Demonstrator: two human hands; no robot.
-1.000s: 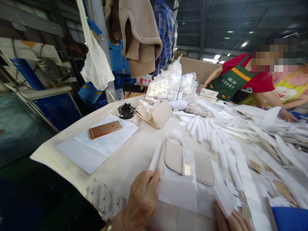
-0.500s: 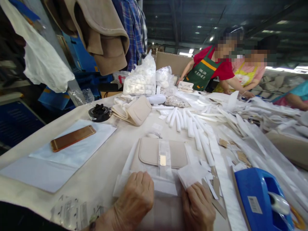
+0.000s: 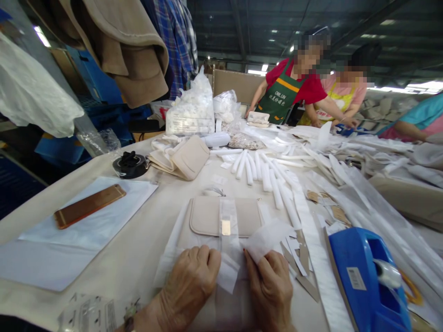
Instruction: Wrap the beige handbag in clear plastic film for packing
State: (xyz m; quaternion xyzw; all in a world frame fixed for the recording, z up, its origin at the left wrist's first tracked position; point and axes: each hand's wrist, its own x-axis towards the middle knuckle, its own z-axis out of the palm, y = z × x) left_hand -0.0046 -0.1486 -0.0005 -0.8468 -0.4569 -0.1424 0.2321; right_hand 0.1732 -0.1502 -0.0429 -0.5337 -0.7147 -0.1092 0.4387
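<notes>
A beige purse [image 3: 207, 216] with a small gold clasp lies on white wrapping paper [image 3: 169, 251] in front of me. My left hand [image 3: 188, 286] rests on the paper at the purse's near edge, its fingers curled down onto the sheet. My right hand [image 3: 270, 288] sits beside it, fingers bent and pinching a fold of thin white paper [image 3: 268, 237]. A loose strip of that paper hangs between the two hands.
A blue tape dispenser [image 3: 367, 276] stands at the right. A gold phone [image 3: 88, 211] lies on white sheets at the left. Rolled white paper tubes [image 3: 263, 173], another beige bag [image 3: 185, 159] and a black round object [image 3: 129, 163] lie further back. Co-workers [image 3: 294, 90] stand at the far side.
The view swung right and the blue dispenser came into sight. Both hands closed in over the paper at the purse's near edge, and the right hand took hold of a paper fold.
</notes>
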